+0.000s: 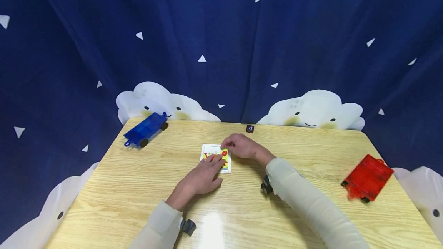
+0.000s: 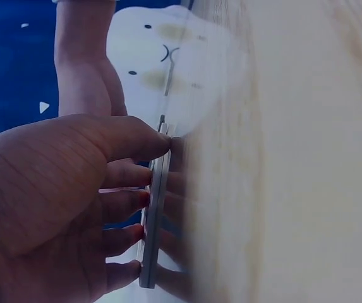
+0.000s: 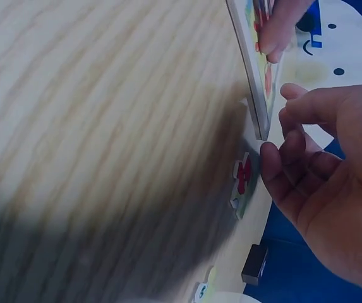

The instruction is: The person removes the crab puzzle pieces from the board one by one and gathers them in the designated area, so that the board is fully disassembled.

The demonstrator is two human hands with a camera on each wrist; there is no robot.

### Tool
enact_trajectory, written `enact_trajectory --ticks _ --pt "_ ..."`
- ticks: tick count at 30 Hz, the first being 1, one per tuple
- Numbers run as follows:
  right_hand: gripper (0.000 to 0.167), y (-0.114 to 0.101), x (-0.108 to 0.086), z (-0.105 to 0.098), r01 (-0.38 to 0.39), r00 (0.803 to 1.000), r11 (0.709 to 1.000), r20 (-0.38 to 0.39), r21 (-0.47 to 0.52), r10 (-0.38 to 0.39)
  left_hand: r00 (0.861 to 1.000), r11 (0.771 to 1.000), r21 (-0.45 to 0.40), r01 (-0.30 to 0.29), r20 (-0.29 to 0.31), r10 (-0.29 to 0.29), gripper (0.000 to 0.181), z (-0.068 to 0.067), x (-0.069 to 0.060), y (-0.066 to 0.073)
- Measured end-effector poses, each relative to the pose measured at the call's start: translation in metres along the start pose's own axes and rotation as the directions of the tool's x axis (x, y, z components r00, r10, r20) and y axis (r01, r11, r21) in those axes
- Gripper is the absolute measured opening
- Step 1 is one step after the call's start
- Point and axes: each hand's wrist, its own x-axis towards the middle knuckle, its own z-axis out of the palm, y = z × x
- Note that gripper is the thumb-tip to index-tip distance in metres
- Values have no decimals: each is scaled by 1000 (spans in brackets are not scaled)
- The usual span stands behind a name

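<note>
A small jigsaw puzzle (image 1: 207, 148) in a white frame lies on the table, its picture red and yellow. My left hand (image 1: 204, 176) rests on it from the near side, fingers extended with their tips on its face; in the left wrist view its fingers (image 2: 125, 205) touch the board (image 2: 155, 214). At the far right corner is my right hand (image 1: 240, 146), its fingers loosely bent. The right wrist view shows this hand (image 3: 332, 170) beside the frame's corner, with nothing visible between its fingers. A loose puzzle piece (image 3: 242, 180) with red on it lies nearby.
Another piece (image 3: 203, 289) is partly visible on the wooden table (image 1: 138, 187). At the back edge sits a small dark block (image 1: 250, 128). A blue wheeled toy wagon (image 1: 146, 129) stands back left, a red one (image 1: 369, 176) at right. A dark blue curtain (image 1: 221, 41) hangs behind.
</note>
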Motion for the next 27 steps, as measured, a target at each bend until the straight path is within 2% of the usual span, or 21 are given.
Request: enact_trajectory --ticks 9,17,27 --pt "29 0 0 2 -8 999 999 36 -46 10 1000 999 -36 12 0 -12 59 0 2 1" --pt "25 0 -1 4 27 999 996 41 -82 -23 1000 999 -35 15 2 -15 59 0 3 0" --pt "28 0 2 6 17 999 996 34 -88 -14 1000 999 -51 18 8 -18 59 1 3 -2"
